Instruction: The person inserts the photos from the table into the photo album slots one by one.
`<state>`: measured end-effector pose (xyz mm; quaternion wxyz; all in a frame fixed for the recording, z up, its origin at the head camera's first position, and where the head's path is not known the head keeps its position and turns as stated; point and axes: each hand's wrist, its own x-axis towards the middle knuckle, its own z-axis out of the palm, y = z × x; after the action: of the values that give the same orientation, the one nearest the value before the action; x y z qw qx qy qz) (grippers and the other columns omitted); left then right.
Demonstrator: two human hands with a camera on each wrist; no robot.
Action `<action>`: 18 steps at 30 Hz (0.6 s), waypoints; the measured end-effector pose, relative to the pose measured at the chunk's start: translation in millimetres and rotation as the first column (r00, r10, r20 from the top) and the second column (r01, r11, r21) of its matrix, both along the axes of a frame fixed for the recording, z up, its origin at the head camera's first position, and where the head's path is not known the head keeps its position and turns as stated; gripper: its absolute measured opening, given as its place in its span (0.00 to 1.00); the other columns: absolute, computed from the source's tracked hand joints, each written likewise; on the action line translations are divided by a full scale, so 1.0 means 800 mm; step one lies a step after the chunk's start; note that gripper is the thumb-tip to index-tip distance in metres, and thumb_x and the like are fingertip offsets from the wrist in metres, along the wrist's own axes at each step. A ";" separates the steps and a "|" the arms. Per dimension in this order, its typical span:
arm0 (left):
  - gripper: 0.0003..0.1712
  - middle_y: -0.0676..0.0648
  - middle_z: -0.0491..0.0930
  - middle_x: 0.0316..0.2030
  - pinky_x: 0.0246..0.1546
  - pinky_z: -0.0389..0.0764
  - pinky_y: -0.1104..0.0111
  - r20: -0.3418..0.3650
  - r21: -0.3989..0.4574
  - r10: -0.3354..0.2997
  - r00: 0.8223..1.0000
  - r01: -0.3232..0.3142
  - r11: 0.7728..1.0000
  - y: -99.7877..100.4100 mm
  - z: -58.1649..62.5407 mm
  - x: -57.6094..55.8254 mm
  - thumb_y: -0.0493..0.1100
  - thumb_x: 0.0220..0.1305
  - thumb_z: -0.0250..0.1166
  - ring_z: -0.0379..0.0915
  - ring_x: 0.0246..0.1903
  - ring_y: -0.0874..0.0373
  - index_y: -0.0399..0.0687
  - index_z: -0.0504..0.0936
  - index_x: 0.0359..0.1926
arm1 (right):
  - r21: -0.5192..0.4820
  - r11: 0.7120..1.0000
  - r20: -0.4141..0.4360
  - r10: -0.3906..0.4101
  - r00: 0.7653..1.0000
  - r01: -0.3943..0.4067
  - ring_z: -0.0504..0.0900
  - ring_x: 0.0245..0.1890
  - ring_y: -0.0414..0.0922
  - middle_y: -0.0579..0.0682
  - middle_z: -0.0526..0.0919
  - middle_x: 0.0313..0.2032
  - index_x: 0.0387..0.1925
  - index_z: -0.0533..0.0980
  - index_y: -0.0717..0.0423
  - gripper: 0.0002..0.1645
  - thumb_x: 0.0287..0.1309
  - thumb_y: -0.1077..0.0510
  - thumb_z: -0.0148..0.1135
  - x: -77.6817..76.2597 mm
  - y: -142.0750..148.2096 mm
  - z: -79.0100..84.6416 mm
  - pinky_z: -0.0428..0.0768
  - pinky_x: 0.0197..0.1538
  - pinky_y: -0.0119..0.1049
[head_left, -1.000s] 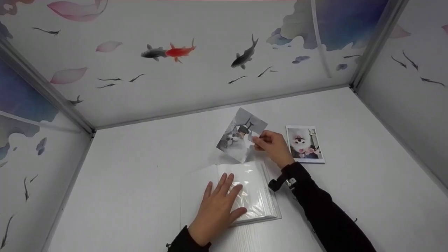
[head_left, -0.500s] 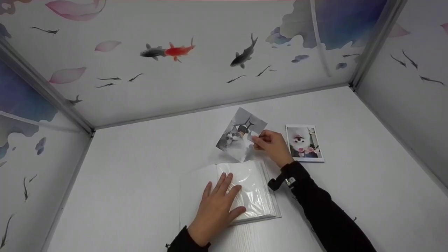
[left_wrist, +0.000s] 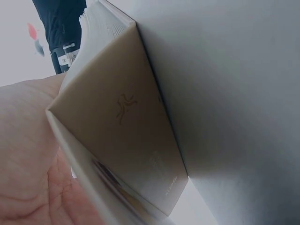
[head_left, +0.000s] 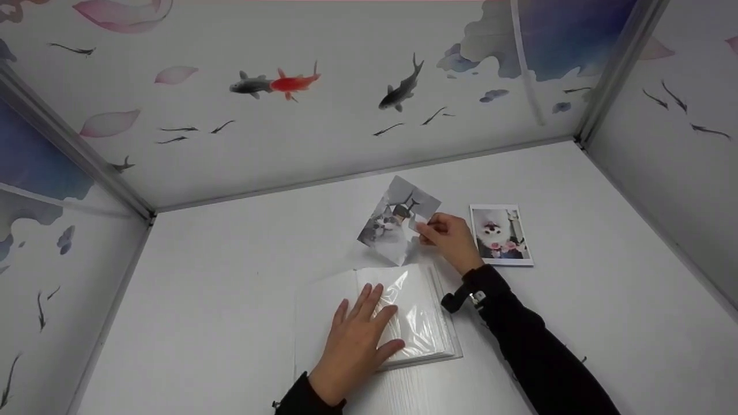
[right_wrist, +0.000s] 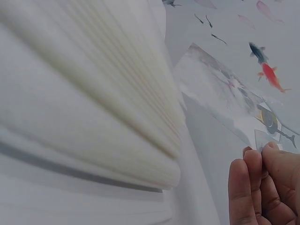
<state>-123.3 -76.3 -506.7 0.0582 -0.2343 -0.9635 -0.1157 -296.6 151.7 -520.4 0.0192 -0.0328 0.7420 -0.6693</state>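
Note:
A photo album with clear sleeve pages lies opened on the white table. My left hand rests on it with straight, spread fingers, near the fold. Beyond the album's top edge, my right hand pinches a photo of a grey-and-white cat by its right side, between thumb and fingers. That photo is tilted in the right wrist view, beside the album's page edges. The left wrist view shows the album's beige spine next to my palm.
To the right of my right hand lies a white-bordered photo of a white fluffy animal with pink flowers, perhaps a stack. Panels painted with fish and petals stand at the table's back and sides.
Both hands keep their places, and the photo stays pinched above the album. The whole head view has shifted very slightly.

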 end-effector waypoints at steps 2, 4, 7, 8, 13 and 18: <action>0.32 0.42 0.66 0.73 0.65 0.66 0.39 -0.001 0.003 0.000 1.000 0.000 1.000 0.000 0.000 0.000 0.63 0.60 0.68 0.60 0.74 0.45 0.57 0.78 0.62 | -0.003 1.000 0.000 -0.003 1.000 0.003 0.86 0.31 0.39 0.53 0.87 0.31 0.40 0.78 0.69 0.16 0.63 0.56 0.68 0.000 0.001 0.000 0.86 0.42 0.33; 0.32 0.42 0.66 0.73 0.65 0.66 0.39 -0.001 0.006 0.000 1.000 0.000 1.000 0.000 0.000 0.000 0.63 0.60 0.68 0.60 0.74 0.45 0.56 0.78 0.62 | -0.003 1.000 0.004 -0.008 1.000 0.008 0.86 0.31 0.40 0.53 0.87 0.30 0.39 0.78 0.69 0.16 0.63 0.57 0.68 0.000 0.000 0.000 0.86 0.43 0.34; 0.32 0.41 0.66 0.73 0.65 0.66 0.40 -0.001 0.010 0.000 1.000 0.000 1.000 0.000 -0.001 0.001 0.63 0.60 0.68 0.60 0.74 0.45 0.56 0.78 0.62 | -0.003 1.000 0.005 -0.011 1.000 0.011 0.86 0.31 0.39 0.51 0.87 0.30 0.39 0.78 0.68 0.16 0.63 0.56 0.68 -0.002 0.001 -0.005 0.86 0.43 0.34; 0.32 0.41 0.66 0.73 0.65 0.66 0.40 -0.002 0.011 0.000 1.000 0.000 1.000 0.000 -0.001 0.001 0.63 0.60 0.68 0.60 0.74 0.45 0.56 0.78 0.62 | -0.002 1.000 0.007 -0.011 1.000 0.011 0.86 0.31 0.39 0.50 0.87 0.30 0.39 0.78 0.68 0.16 0.63 0.56 0.68 -0.002 0.001 -0.005 0.86 0.43 0.34; 0.32 0.41 0.67 0.72 0.64 0.67 0.39 -0.022 0.023 -0.005 1.000 0.006 1.000 0.000 -0.001 0.001 0.62 0.59 0.69 0.61 0.73 0.45 0.56 0.79 0.61 | -0.007 1.000 0.005 -0.003 1.000 0.003 0.86 0.31 0.40 0.51 0.87 0.30 0.39 0.78 0.68 0.16 0.63 0.56 0.68 -0.001 0.002 -0.005 0.86 0.43 0.34; 0.31 0.40 0.67 0.72 0.62 0.69 0.39 -0.045 0.023 -0.018 0.999 0.019 1.000 0.000 0.000 0.001 0.61 0.58 0.70 0.62 0.73 0.44 0.55 0.79 0.60 | -0.012 1.000 0.002 0.023 1.000 -0.023 0.86 0.32 0.42 0.55 0.87 0.31 0.38 0.77 0.69 0.18 0.63 0.55 0.68 -0.001 0.003 -0.005 0.86 0.43 0.35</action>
<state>-122.2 -76.7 -506.8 0.0813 -0.2448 -0.9584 -0.1222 -297.3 154.3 -524.0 0.0273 -0.0407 0.7376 -0.6734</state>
